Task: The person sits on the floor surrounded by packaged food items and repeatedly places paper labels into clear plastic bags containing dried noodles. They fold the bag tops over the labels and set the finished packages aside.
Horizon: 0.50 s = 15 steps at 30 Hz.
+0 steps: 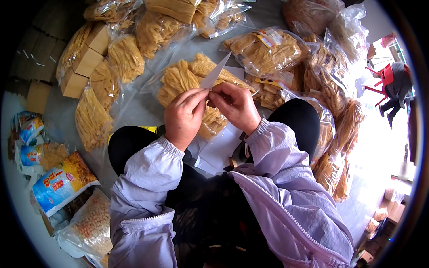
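Note:
My left hand (pixel 187 115) and my right hand (pixel 236 105) meet in front of me, fingertips nearly touching. Between them they pinch the lower end of a thin white paper piece (pixel 216 72), which rises to a point. Beneath my hands lies a clear plastic bag of tan, wrinkled dried sheets (pixel 179 80), perhaps dried tofu skin. White paper sheets (pixel 214 152) lie between my knees. A filled clear bag with a yellow and white label (pixel 266 50) lies beyond my right hand.
More clear bags of the tan sheets (pixel 94 122) curve around the left, back and right (pixel 326 73). Cardboard boxes (pixel 87 61) stand at the back left. Blue and yellow printed bags (pixel 62 182) and a bag of small pale pieces (pixel 92 217) lie left. A person (pixel 399 87) sits on a red chair far right.

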Tool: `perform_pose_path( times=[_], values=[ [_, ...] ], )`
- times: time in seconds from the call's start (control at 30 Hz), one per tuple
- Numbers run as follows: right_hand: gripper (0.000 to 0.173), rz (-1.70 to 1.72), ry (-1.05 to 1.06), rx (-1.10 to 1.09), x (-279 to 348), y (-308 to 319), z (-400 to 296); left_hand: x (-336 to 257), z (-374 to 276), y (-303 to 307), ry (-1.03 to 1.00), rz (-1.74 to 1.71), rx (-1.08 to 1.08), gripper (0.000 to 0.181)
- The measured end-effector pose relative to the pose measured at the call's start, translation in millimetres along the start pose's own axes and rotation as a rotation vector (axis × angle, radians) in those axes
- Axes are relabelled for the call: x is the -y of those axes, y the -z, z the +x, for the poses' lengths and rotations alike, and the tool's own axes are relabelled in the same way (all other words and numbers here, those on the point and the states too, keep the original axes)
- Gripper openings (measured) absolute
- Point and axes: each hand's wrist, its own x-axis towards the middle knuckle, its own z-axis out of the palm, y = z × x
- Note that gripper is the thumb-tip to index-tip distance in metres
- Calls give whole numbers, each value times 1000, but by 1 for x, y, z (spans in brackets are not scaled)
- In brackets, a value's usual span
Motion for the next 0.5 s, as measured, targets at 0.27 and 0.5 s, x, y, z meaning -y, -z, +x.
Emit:
perform_pose_path(
  times=[0.27, 0.5],
  values=[
    [15, 311, -136, -5, -8, -2, -2, -3, 0, 1, -101, 140, 1, 22],
    [16, 270, -118, -27, -10, -8, -4, 1, -2, -3, -70, 121, 1, 22]
  ],
)
